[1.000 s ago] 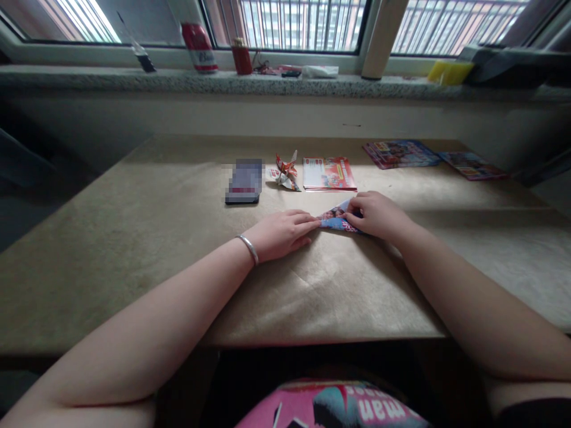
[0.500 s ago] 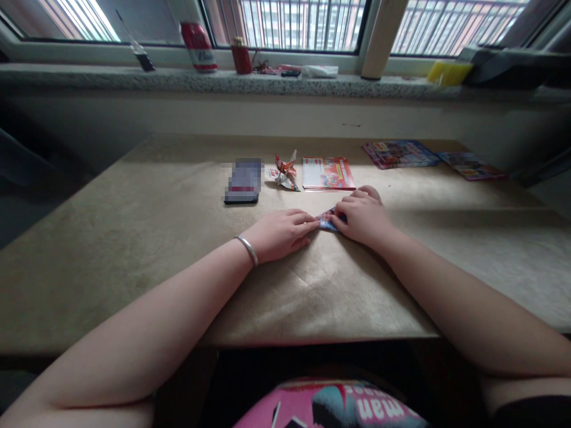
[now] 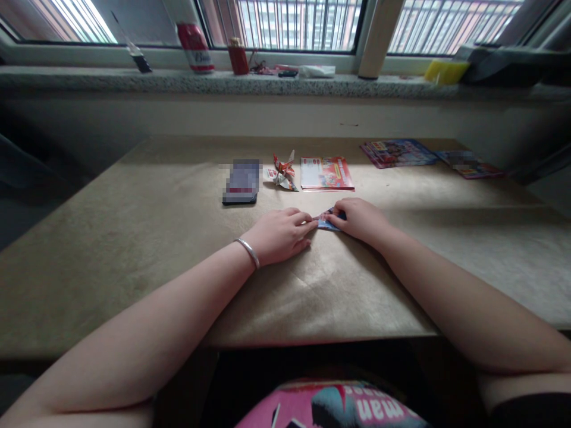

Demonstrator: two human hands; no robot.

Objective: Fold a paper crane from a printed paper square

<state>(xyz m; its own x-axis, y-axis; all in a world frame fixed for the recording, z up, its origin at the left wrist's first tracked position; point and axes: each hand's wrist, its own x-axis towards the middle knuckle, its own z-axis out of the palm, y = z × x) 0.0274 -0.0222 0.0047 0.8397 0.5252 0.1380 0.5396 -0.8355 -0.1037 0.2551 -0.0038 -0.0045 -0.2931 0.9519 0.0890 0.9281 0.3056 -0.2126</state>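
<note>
A small folded sheet of printed paper (image 3: 325,223), mostly blue, lies flat on the table between my hands. Its left point is under the outstretched fingertips of my left hand (image 3: 283,235), which rests palm down with the thumb apart from the fingers. My right hand (image 3: 359,217) is closed over the paper's right part, fingers curled and the thumb pressing near its middle, so that part is hidden. A silver bangle (image 3: 247,251) circles my left wrist.
Beyond my hands lie a phone (image 3: 242,181), a folded paper crane (image 3: 284,172) and a stack of printed sheets (image 3: 328,173). More colourful leaflets (image 3: 401,153) sit at the back right. The windowsill (image 3: 276,86) holds a red can (image 3: 195,47) and a yellow item (image 3: 446,72).
My right hand's fingers have drawn in and curled closer over the paper, where they reached farther out before. My left hand has stayed in place; the view has shifted slightly.
</note>
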